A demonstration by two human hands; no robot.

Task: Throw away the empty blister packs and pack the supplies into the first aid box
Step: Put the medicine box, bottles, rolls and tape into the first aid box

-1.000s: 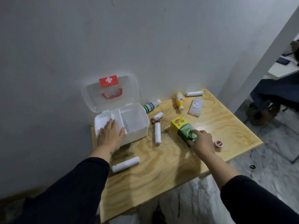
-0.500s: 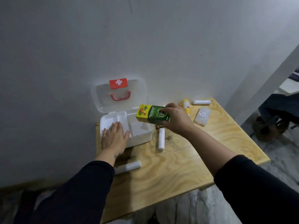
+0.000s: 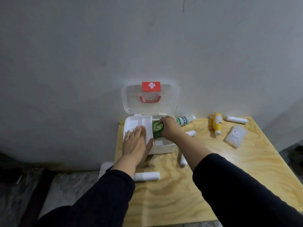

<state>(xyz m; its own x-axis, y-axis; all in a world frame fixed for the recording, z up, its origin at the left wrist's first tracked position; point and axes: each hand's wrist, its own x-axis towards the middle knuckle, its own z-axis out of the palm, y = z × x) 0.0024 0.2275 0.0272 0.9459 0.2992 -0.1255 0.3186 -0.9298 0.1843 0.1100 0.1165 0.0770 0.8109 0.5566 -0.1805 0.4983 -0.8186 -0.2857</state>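
Note:
The white first aid box [image 3: 164, 147] stands open at the table's back left, its clear lid [image 3: 168, 102] with a red cross leaning on the wall. My right hand [image 3: 169, 128] grips the green carton [image 3: 157, 129] and holds it down inside the box's right compartment. My left hand [image 3: 136, 141] lies flat, fingers together, on the box's left front rim. On the table lie a green-and-white bottle [image 3: 186, 120], a yellow bottle [image 3: 217, 123], a clear flat case [image 3: 236, 135] and several white rolls [image 3: 146, 176], [image 3: 236, 119], [image 3: 191, 133].
The wooden table [image 3: 180, 194] stands against a grey wall. Another white roll [image 3: 183, 160] lies partly under my right forearm. A white object [image 3: 105, 167] sits just off the table's left edge. Dark floor shows at the left and right.
My right hand has lifted the green carton from the table's middle, carried it left over the box and lowered it into the right compartment. My left hand stayed on the box.

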